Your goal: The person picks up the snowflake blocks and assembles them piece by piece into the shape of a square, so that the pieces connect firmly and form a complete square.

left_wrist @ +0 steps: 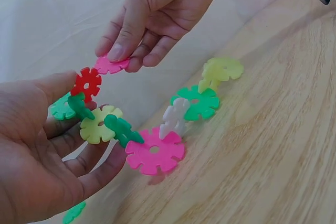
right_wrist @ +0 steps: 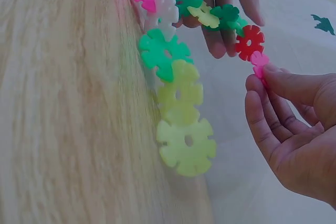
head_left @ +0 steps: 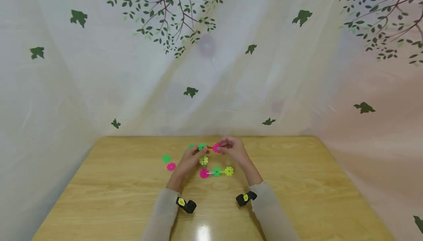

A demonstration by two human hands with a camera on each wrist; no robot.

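Note:
My right hand [head_left: 235, 150] pinches a pink notched plastic disc [right_wrist: 259, 62] between thumb and fingers. That disc meets a red disc [left_wrist: 87, 83] at the end of a chain of interlocking flower discs. My left hand [head_left: 191, 159] holds the chain by a green disc [left_wrist: 63, 107] beside the red one, its other fingers spread behind the pieces. From there the chain runs through a yellow disc [head_left: 203, 160] to a pink corner disc [left_wrist: 155, 151]. Then it turns right through a white disc [right_wrist: 164, 18] and a green disc [head_left: 216, 171] to a yellow end disc [right_wrist: 188, 146].
Left of my left hand, a loose green disc [head_left: 166, 158] and a loose pink disc [head_left: 171, 166] lie on the wooden table [head_left: 109, 197]. Another green piece [head_left: 191, 146] shows just beyond that hand. A printed white curtain [head_left: 231, 97] hangs behind the table's far edge.

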